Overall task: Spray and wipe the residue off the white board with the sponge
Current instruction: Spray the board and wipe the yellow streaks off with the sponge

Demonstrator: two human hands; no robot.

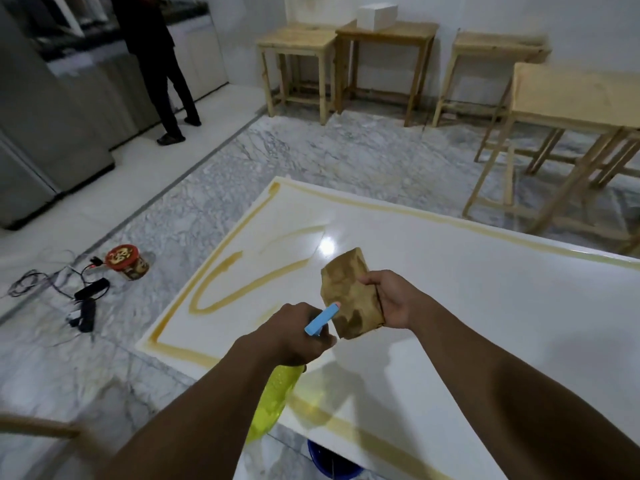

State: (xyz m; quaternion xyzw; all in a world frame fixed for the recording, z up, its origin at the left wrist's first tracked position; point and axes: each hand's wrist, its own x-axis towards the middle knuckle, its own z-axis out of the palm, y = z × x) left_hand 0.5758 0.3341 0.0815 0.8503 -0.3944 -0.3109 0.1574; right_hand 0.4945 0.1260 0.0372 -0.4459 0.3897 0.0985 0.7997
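Observation:
A large white board (467,306) lies flat in front of me, marked with amber residue (221,271) along its edges and in a looping streak at the left. My left hand (294,336) grips a spray bottle (273,400) with a yellow-green body and a blue nozzle, held above the board's near edge. The nozzle points up and right at a brown-stained sponge (349,296). My right hand (394,299) holds that sponge upright just beyond the nozzle, above the board.
Several wooden tables (384,39) stand along the far wall and at the right. A red tub (126,261) and black cables with power strips (86,299) lie on the marble floor at the left. A person (156,64) stands at the back left. A blue bucket (329,459) sits under the board.

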